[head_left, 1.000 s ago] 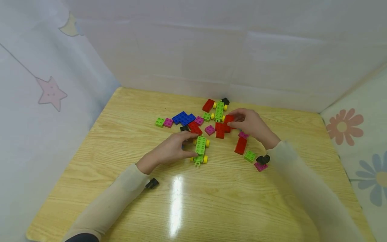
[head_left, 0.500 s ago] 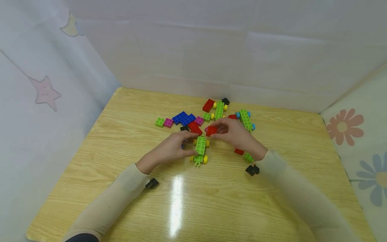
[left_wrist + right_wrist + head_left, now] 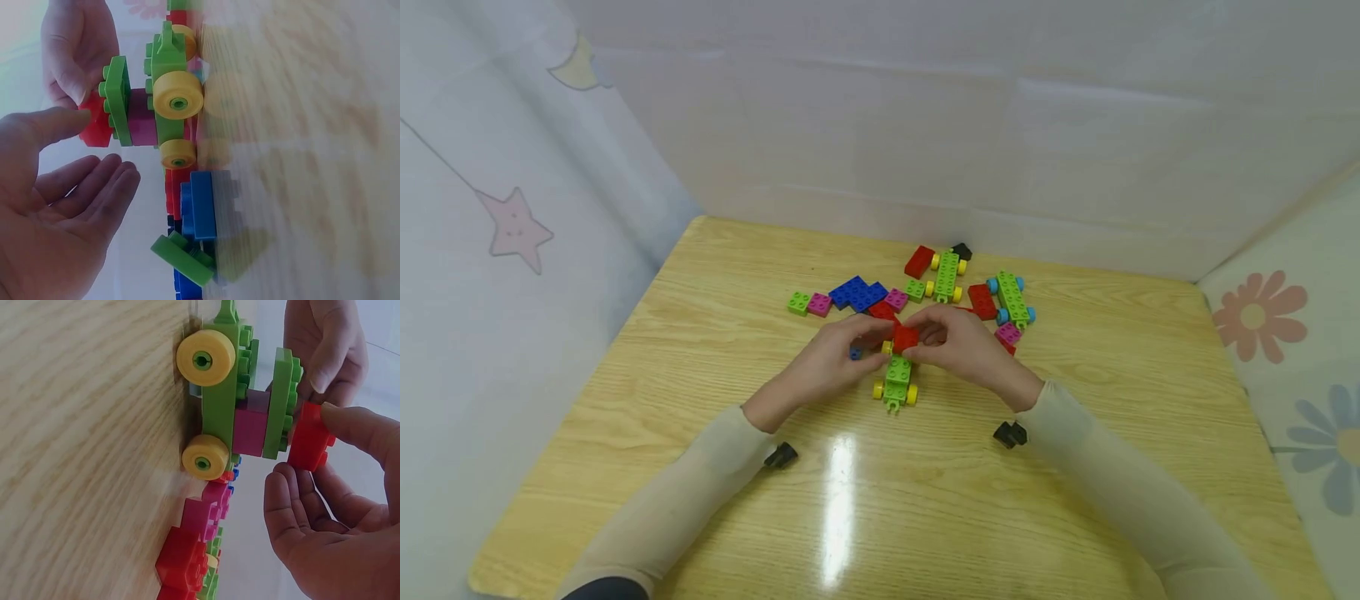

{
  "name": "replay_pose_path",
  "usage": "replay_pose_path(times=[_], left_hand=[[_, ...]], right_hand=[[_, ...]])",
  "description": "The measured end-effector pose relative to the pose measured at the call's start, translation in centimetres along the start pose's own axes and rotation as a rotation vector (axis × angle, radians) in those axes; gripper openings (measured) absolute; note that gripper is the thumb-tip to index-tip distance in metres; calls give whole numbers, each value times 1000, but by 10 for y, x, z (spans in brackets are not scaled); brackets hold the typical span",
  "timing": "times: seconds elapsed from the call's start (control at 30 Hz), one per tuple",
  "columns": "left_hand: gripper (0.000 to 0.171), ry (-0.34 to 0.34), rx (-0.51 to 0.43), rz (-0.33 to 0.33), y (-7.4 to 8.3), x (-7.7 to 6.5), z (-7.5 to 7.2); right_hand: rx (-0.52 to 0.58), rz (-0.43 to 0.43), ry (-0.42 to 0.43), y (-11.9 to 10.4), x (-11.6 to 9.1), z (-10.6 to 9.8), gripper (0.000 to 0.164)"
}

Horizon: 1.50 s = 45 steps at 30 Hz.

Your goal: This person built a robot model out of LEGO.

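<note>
My right hand (image 3: 962, 346) pinches a red brick (image 3: 307, 437) between thumb and fingers. The brick is over the far end of a small car with a green wheeled base (image 3: 219, 403) and yellow wheels. On that base stands a magenta brick (image 3: 251, 425), topped by a green plate (image 3: 279, 403). In the right wrist view a slim gap seems to part the red brick from the plate's studs. My left hand (image 3: 831, 354) stays at the car's left side, its fingers extended in the left wrist view. Its thumb lies close to the red brick; contact is unclear.
Beyond the hands lie blue bricks (image 3: 853, 293), a magenta brick (image 3: 820, 304) and a green brick (image 3: 798, 303). Two more green wheeled bases, one yellow-wheeled (image 3: 947, 275) and one blue-wheeled (image 3: 1012, 298), stand at the back right. A red brick (image 3: 982, 302) sits between them.
My right hand has picked up the red brick from the right-hand pile and carried it left and nearer, over the car. My left hand has stayed almost still beside the car.
</note>
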State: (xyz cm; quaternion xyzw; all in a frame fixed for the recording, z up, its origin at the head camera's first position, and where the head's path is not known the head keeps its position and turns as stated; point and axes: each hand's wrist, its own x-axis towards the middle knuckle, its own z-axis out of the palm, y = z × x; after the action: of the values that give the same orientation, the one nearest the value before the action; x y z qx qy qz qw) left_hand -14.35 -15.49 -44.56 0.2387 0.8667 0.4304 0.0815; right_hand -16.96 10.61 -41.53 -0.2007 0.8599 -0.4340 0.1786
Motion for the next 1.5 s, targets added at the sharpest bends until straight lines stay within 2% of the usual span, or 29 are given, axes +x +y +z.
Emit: replay_pose_path(times=[0.23, 0.8, 1.13, 1.5], left_hand=[[44, 60, -8, 13, 3, 3, 4], [37, 83, -21, 27, 5, 6, 7], [36, 84, -23, 15, 3, 7, 8], [33, 75, -23, -13, 4, 7, 8]], right_hand=[[-3, -10, 7, -3, -3, 3, 41], [-39, -15, 14, 4, -1, 6, 45], [80, 20, -5, 12, -4, 7, 45], [113, 35, -13, 15, -2, 7, 42]])
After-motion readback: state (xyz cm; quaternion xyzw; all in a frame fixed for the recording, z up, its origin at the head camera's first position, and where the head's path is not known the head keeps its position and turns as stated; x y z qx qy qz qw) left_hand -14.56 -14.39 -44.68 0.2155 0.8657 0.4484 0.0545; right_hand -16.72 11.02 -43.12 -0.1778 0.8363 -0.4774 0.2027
